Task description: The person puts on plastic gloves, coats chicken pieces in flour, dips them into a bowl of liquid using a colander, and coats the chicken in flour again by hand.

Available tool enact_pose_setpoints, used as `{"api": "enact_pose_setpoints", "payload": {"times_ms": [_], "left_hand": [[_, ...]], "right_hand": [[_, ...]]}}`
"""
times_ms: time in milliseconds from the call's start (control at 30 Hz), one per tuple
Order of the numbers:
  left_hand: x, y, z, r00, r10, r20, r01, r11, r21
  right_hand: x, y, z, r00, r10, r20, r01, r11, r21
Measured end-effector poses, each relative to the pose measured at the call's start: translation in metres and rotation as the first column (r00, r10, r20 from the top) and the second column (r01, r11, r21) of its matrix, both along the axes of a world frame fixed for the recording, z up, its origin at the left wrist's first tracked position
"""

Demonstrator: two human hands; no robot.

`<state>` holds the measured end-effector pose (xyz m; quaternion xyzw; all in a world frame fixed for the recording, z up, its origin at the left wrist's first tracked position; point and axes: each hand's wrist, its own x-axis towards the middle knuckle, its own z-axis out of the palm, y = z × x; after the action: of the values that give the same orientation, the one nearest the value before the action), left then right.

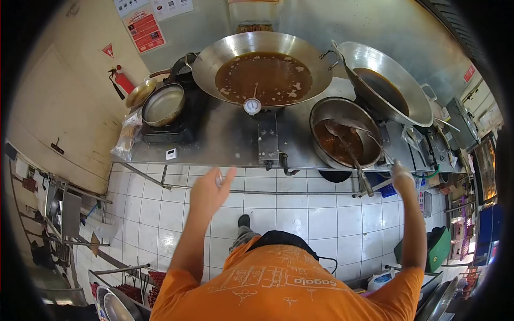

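My left hand (208, 191) is raised in front of the counter, fingers curled and one pointing up. A small pale, shiny spot shows at the fingers; I cannot make out what it is. On the right, my right hand (402, 179) is closed at the end of a thin metal handle (386, 156) that runs back into a deep steel pot (319, 140). Reddish-brown liquid fills the pot's bottom. A ladle (350, 148) leans in it, its handle over the front rim. The other utensil's head is partly hidden there.
A large wok (206, 75) of brown oil, with a dial thermometer (252, 106), stands at the back. Another wok (423, 109) with dark liquid tilts at right. A pan (165, 105) sits on a black stove (170, 134) at left. The steel counter's edge (214, 163) lies ahead.
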<state>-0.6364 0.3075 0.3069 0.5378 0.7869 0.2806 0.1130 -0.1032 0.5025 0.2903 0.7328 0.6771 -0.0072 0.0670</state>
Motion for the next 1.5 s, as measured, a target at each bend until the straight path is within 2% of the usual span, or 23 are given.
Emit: {"api": "enact_pose_setpoints", "payload": {"times_ms": [33,67,100,167,267,367,400,467,533,633,700,767,833,867,933,1000,1033,1133,1200,1267,1367,1433,1500], "left_hand": [[-0.007,0.017,0.016,0.999,0.008,-0.037,-0.004,0.994,0.113],[-0.012,0.032,0.032,0.997,0.021,-0.069,-0.005,0.974,0.225],[-0.019,0.048,0.043,0.997,0.004,-0.072,0.014,0.969,0.247],[-0.032,0.075,0.057,0.997,-0.027,-0.074,0.047,0.959,0.280],[-0.043,0.110,0.059,0.976,-0.072,-0.205,0.101,0.986,0.133],[-0.045,0.141,0.066,0.921,-0.242,-0.306,0.255,0.967,0.003],[-0.045,0.154,0.063,0.903,-0.284,-0.323,0.306,0.952,0.017],[-0.045,0.181,0.054,0.862,-0.368,-0.349,0.408,0.912,0.046],[-0.048,0.195,0.050,0.818,-0.405,-0.408,0.469,0.881,0.065],[-0.054,0.204,0.054,0.773,-0.451,-0.447,0.532,0.844,0.070],[-0.058,0.208,0.051,0.762,-0.468,-0.447,0.556,0.827,0.081],[-0.061,0.210,0.054,0.762,-0.493,-0.421,0.578,0.810,0.097],[-0.061,0.211,0.050,0.750,-0.520,-0.408,0.604,0.790,0.103],[-0.061,0.213,0.046,0.741,-0.530,-0.412,0.614,0.783,0.099],[-0.058,0.213,0.043,0.763,-0.534,-0.365,0.612,0.778,0.141],[-0.054,0.213,0.043,0.778,-0.512,-0.364,0.589,0.796,0.139],[-0.052,0.213,0.042,0.785,-0.499,-0.368,0.577,0.805,0.140],[-0.043,0.210,0.043,0.812,-0.468,-0.349,0.542,0.826,0.156],[-0.039,0.210,0.043,0.821,-0.463,-0.334,0.525,0.843,0.122],[-0.036,0.209,0.044,0.826,-0.441,-0.352,0.506,0.854,0.118],[-0.030,0.206,0.043,0.833,-0.401,-0.382,0.479,0.868,0.133],[-0.026,0.203,0.041,0.839,-0.380,-0.390,0.461,0.877,0.137],[-0.021,0.203,0.041,0.845,-0.366,-0.390,0.447,0.883,0.141]], "right_hand": [[-0.007,-0.019,0.023,1.000,-0.004,-0.027,0.002,0.999,-0.053],[0.008,-0.029,0.013,0.998,0.062,-0.030,-0.063,0.997,-0.040],[0.023,-0.038,0.004,0.991,0.128,-0.031,-0.128,0.991,-0.027],[0.012,-0.055,-0.005,0.994,-0.063,0.093,0.069,0.995,-0.068],[-0.016,-0.069,-0.032,0.980,-0.091,0.179,0.115,0.985,-0.131],[0.010,-0.081,-0.033,0.980,0.090,0.177,-0.086,0.996,-0.034],[-0.044,-0.100,0.016,0.984,-0.089,0.156,0.083,0.995,0.046],[-0.030,-0.107,0.019,0.950,-0.286,0.127,0.275,0.957,0.097],[-0.035,-0.113,0.039,0.932,-0.355,0.079,0.345,0.931,0.120],[-0.088,-0.122,0.103,0.957,-0.277,0.083,0.267,0.956,0.119],[-0.184,-0.102,0.160,0.950,-0.228,0.215,0.209,0.972,0.107],[-0.232,-0.066,0.180,0.971,-0.188,0.146,0.163,0.972,0.166],[-0.248,-0.015,0.175,0.977,0.196,0.087,-0.215,0.903,0.373],[-0.267,0.017,0.178,0.989,0.089,0.119,-0.120,0.951,0.284],[-0.281,0.082,0.164,0.927,0.268,0.261,-0.345,0.883,0.319],[-0.301,0.142,0.152,0.918,0.231,0.322,-0.325,0.904,0.278],[-0.301,0.172,0.140,0.927,0.146,0.344,-0.218,0.959,0.180],[-0.308,0.211,0.129,0.893,0.255,0.370,-0.244,0.967,-0.077],[-0.300,0.249,0.103,0.512,0.659,0.551,-0.524,0.748,-0.408],[-0.321,0.207,0.117,0.679,0.659,0.322,-0.606,0.752,-0.259],[-0.294,0.263,0.060,0.616,0.787,-0.035,-0.748,0.570,-0.340],[-0.307,0.242,0.061,0.468,0.878,-0.095,-0.876,0.448,-0.180],[-0.325,0.219,0.073,0.491,0.820,-0.295,-0.869,0.482,-0.106]]}}
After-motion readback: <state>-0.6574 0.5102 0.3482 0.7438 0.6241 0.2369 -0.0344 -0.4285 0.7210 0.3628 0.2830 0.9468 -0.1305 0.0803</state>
